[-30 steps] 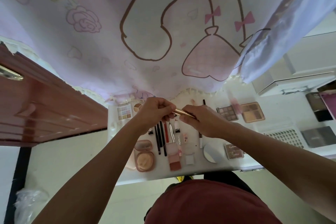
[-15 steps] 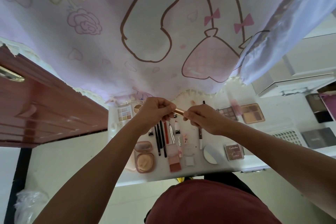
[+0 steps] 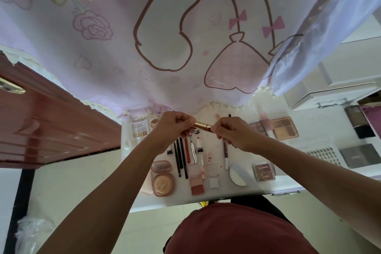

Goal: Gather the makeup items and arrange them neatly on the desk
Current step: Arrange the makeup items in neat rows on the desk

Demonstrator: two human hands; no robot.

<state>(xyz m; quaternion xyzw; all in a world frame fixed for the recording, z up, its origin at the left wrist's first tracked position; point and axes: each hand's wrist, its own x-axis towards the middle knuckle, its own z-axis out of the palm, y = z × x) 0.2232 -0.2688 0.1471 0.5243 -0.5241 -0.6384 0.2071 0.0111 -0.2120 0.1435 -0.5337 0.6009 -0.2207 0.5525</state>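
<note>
Head view, nearest first: what lies closest to you?
– My red top (image 3: 237,231), then the near edge of the white desk (image 3: 226,188).

And the thing you are handling?
– A gold tube (image 3: 203,125), held level above the desk. Everything else I'll place from it.

How do your hands sit on it?
– My left hand (image 3: 173,128) has its fingers curled round the tube's left end. My right hand (image 3: 233,133) pinches the right end between thumb and fingertips. That end looks darker, perhaps a cap, though it is too small for me to be sure.

What is on the desk nearer you than the tube?
– Closest to me and to the tube's left, an open powder compact (image 3: 162,179). Almost straight below the tube, a blush pan (image 3: 197,184). To its right, a white puff (image 3: 238,174) and a small brown palette (image 3: 264,172). Nearer the tube, black pencils (image 3: 179,156) lie side by side, their far ends running under my left hand.

Level with the tube?
– A pastel palette (image 3: 139,129) to its left, a tan eyeshadow palette (image 3: 285,128) well to its right.

Beyond it?
– A pink cartoon curtain (image 3: 165,37), its frilled hem reaching the desk's far edge.
</note>
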